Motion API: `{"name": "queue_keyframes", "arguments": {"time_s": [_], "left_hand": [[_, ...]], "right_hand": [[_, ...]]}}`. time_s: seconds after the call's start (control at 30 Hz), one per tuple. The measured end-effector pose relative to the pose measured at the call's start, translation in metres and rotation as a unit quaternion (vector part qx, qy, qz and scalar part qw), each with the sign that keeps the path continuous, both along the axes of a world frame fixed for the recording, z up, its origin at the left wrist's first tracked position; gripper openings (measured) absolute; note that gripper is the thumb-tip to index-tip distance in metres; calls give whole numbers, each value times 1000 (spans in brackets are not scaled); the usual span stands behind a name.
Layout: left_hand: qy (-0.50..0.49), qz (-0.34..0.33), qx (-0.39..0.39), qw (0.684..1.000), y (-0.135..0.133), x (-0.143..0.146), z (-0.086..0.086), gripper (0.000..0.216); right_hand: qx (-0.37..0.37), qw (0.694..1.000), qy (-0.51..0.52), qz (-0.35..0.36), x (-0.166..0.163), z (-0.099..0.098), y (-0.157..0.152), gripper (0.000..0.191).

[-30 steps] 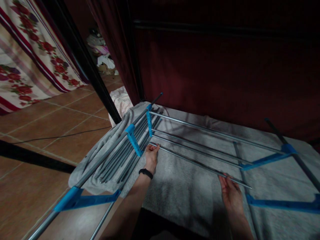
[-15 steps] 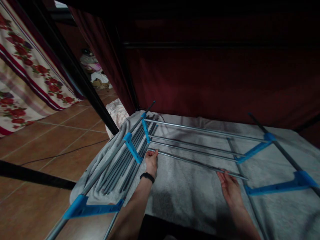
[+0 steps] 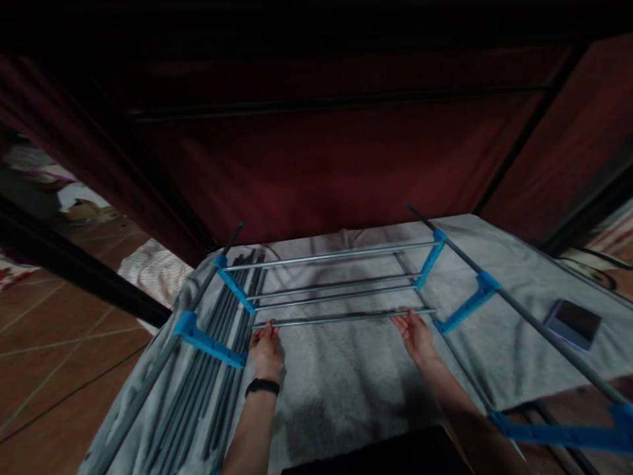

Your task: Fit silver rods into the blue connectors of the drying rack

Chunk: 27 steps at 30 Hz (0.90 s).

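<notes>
A long grey metal rod lies across a partly built rack of grey tubes and blue plastic connectors. My left hand, a black band on its wrist, is closed around the rod's left end beside a blue connector. My right hand grips the rod near its right end, close to another blue connector. Three more rods span the rack behind the held one.
A grey towel covers the floor under the rack. Several loose grey tubes lie at the left. A dark flat box sits at the right. Dark red fabric walls close the back; a tiled floor lies left.
The view has swung right and closer, showing the rack's right side and the box. Both hands stay on the rod, which now lies nearly level across the view.
</notes>
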<state>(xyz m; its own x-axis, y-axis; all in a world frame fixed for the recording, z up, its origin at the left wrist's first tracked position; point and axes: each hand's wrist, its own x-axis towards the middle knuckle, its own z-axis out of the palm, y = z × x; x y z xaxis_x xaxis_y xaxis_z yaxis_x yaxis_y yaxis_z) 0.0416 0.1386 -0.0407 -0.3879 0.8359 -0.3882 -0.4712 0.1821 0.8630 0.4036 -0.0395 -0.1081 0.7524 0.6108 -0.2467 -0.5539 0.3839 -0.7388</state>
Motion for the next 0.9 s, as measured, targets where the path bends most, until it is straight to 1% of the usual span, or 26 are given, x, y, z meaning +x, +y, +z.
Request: {"name": "queue_keyframes", "arguments": {"time_s": [0.13, 0.23, 0.33, 0.47, 0.6, 0.67, 0.8, 0.9], "left_hand": [[-20, -20, -12, 1000, -2, 5, 3, 37], [-45, -26, -43, 998, -6, 14, 4, 36], [-58, -37, -73, 995, -8, 20, 4, 34], [-55, -23, -79, 995, -7, 20, 1, 34], [-27, -27, -75, 996, -5, 16, -6, 34], [-7, -37, -64, 997, -5, 15, -10, 35], [4, -58, -44, 997, -9, 13, -17, 34], [30, -72, -20, 997, -11, 13, -20, 33]], "right_hand": [[-5, 1000, 10, -5, -4, 9, 3, 36], [-25, 999, 20, -6, -5, 14, 6, 37], [-35, 999, 6, -6, -3, 18, 9, 39], [-27, 999, -10, -26, 6, 23, 12, 39], [-38, 996, -9, -81, 16, 24, 14, 36], [-46, 994, -3, -94, 18, 23, 15, 36], [-58, 994, -3, -93, 17, 20, 15, 36], [-59, 995, -15, -78, 16, 18, 13, 35]]}}
